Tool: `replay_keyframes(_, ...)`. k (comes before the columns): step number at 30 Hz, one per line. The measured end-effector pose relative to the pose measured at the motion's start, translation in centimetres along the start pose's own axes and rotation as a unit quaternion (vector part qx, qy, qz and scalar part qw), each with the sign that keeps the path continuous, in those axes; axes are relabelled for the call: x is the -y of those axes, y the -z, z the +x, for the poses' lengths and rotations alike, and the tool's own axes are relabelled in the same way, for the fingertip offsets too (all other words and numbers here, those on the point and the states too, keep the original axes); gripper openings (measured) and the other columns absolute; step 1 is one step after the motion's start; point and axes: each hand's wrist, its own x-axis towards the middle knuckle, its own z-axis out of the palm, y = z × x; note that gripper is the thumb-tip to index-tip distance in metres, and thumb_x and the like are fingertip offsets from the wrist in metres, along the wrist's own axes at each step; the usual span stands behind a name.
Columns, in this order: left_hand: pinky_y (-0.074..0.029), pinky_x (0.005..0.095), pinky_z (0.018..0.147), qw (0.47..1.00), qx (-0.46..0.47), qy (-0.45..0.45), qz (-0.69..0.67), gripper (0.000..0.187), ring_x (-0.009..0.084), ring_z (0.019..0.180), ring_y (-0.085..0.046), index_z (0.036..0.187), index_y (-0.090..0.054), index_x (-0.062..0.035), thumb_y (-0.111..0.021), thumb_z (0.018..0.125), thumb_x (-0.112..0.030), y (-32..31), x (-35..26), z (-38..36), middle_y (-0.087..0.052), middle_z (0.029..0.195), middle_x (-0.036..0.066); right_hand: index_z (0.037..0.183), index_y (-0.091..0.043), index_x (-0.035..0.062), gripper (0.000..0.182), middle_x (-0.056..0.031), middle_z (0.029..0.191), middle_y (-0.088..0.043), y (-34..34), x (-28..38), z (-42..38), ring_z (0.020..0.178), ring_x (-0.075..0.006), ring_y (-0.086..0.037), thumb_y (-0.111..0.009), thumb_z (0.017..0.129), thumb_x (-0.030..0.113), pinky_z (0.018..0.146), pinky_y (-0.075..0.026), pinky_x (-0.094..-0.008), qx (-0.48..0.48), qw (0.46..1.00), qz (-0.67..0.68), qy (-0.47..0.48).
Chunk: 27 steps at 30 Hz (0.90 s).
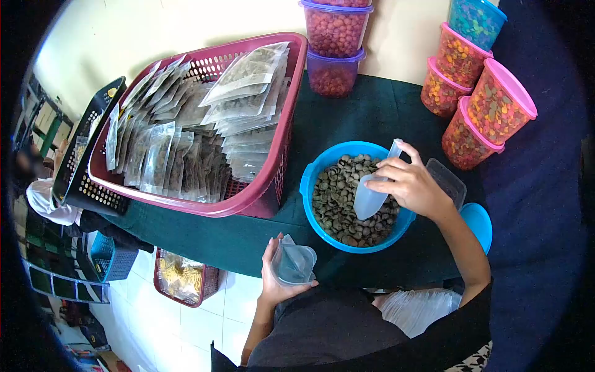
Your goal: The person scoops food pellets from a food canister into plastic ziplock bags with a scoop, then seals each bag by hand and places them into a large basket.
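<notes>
My right hand [406, 183] is closed around the handle of a translucent plastic scoop [370, 201]. The scoop's mouth points down into a blue tub [305, 186], its tip at the small curled grey-brown pieces [341, 214] that fill the tub. Near the table's front edge, my left hand [276, 282] grips a clear plastic pouch [296, 263] with its mouth spread wide and facing up. Behind the tub's right side, partly covered by my right hand, lies a clear rectangular container [446, 183].
A maroon basket [289, 124] of filled pouches [186, 142] stands left, a black basket [102, 198] beyond it. Lidded tubs [334, 77] and more pink-lidded tubs [483, 111] are stacked behind. A blue lid [477, 226] lies right; clear bags [418, 310] rest by my lap. Someone sits far left.
</notes>
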Motion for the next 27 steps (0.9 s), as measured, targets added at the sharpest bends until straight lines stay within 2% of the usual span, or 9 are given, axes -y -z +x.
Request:
replay_keyframes(3, -0.03, 0.0427, 0.097, 1.0, 0.002, -0.003, -0.002, 0.118, 0.0327, 0.119, -0.033, 0.129, -0.011, -0.0016, -0.085, 0.041, -0.028, 0.1, 0.0, 0.1, -0.025, 0.13, 0.025, 0.087, -0.063, 0.0177, 0.023, 0.0021, 0.075, -0.056, 0.9, -0.5, 0.6, 0.083, -0.0128, -0.053, -0.054, 0.068, 0.008, 0.095, -0.026, -0.0472, -0.008, 0.999, -0.033, -0.011)
replay_keyframes(8, -0.029, 0.0436, 0.097, 1.0, 0.008, -0.005, -0.011, 0.118, 0.0333, 0.119, -0.032, 0.13, -0.011, -0.0015, -0.085, 0.042, -0.027, 0.5, 0.0, 0.0, -0.024, 0.13, 0.025, 0.092, -0.062, 0.0159, 0.027, 0.0014, 0.075, -0.056, 0.0, -1.5, 1.5, 0.081, -0.0139, -0.053, -0.056, 0.068, 0.006, 0.089, -0.029, -0.0437, -0.061, 0.988, -0.113, -0.085)
replay_keyframes(10, -0.024, 0.0512, 0.097, 1.0, 0.016, 0.02, -0.01, 0.125, 0.0338, 0.123, -0.023, 0.131, -0.007, -0.0043, -0.086, 0.038, -0.03, 0.7, 0.4, -0.2, -0.018, 0.133, 0.023, 0.097, -0.06, 0.0137, 0.028, 0.0004, 0.075, -0.055, -1.5, -1.9, 1.7, 0.077, -0.0147, -0.051, -0.056, 0.069, 0.008, 0.079, -0.032, -0.0381, -0.077, 0.985, -0.124, -0.094)
replay_keyframes(11, -0.024, 0.0512, 0.097, 1.0, 0.02, 0.018, -0.011, 0.125, 0.0338, 0.123, -0.023, 0.131, -0.007, -0.0043, -0.086, 0.038, -0.03, 0.7, 0.5, -0.2, -0.018, 0.133, 0.023, 0.097, -0.06, 0.0137, 0.028, 0.0004, 0.075, -0.055, -2.3, -1.9, 1.6, 0.077, -0.0147, -0.051, -0.056, 0.069, 0.008, 0.079, -0.032, -0.0381, -0.077, 0.984, -0.127, -0.098)
replay_keyframes(14, -0.024, 0.0502, 0.098, 0.999, 0.025, 0.02, -0.026, 0.124, 0.0337, 0.124, -0.023, 0.131, -0.007, -0.0041, -0.086, 0.038, -0.029, 0.8, 0.3, -0.1, -0.018, 0.133, 0.022, 0.099, -0.057, 0.0083, 0.028, -0.002, 0.072, -0.05, -4.2, -1.7, 1.2, 0.073, -0.0167, -0.048, -0.053, 0.071, 0.007, 0.071, -0.032, -0.0327, -0.043, 0.982, -0.138, -0.121)
replay_keyframes(16, -0.029, 0.043, 0.097, 0.999, 0.027, -0.007, -0.021, 0.116, 0.0331, 0.119, -0.032, 0.129, -0.011, -0.0002, -0.085, 0.043, -0.024, 0.9, 0.0, 0.1, -0.023, 0.131, 0.024, 0.099, -0.057, 0.0077, 0.028, -0.0023, 0.072, -0.05, -4.0, -1.4, 0.5, 0.072, -0.0171, -0.048, -0.053, 0.071, 0.007, 0.07, -0.032, -0.0327, -0.033, 0.98, -0.137, -0.141)
replay_keyframes(23, -0.029, 0.0422, 0.097, 0.998, 0.037, -0.026, -0.04, 0.113, 0.0321, 0.119, -0.032, 0.129, -0.014, -0.0008, -0.085, 0.043, -0.023, 1.3, 0.8, 0.1, -0.026, 0.13, 0.023, 0.097, -0.057, 0.0044, 0.031, -0.0061, 0.073, -0.051, -1.7, 0.5, -1.8, 0.071, -0.021, -0.047, -0.059, 0.066, 0.004, 0.067, -0.032, -0.033, -0.02, 0.969, -0.099, -0.224)
replay_keyframes(25, -0.029, 0.0414, 0.097, 0.998, 0.046, -0.029, -0.041, 0.114, 0.0313, 0.118, -0.033, 0.129, -0.014, -0.001, -0.085, 0.043, -0.023, 1.5, 1.1, 0.2, -0.026, 0.13, 0.022, 0.096, -0.057, 0.0039, 0.031, -0.0067, 0.075, -0.051, -1.0, 1.6, -2.2, 0.072, -0.0218, -0.048, -0.059, 0.066, 0.004, 0.068, -0.032, -0.0333, 0.043, 0.967, -0.068, -0.241)
replay_keyframes(27, -0.03, 0.0409, 0.097, 0.997, 0.053, -0.023, -0.052, 0.113, 0.0308, 0.118, -0.034, 0.128, -0.016, -0.0011, -0.086, 0.042, -0.022, 1.5, 1.3, 0.2, -0.027, 0.13, 0.021, 0.095, -0.057, 0.0038, 0.03, -0.0074, 0.076, -0.052, -0.9, 2.7, -2.6, 0.074, -0.0226, -0.049, -0.06, 0.065, 0.003, 0.069, -0.033, -0.0336, 0.055, 0.963, -0.065, -0.255)
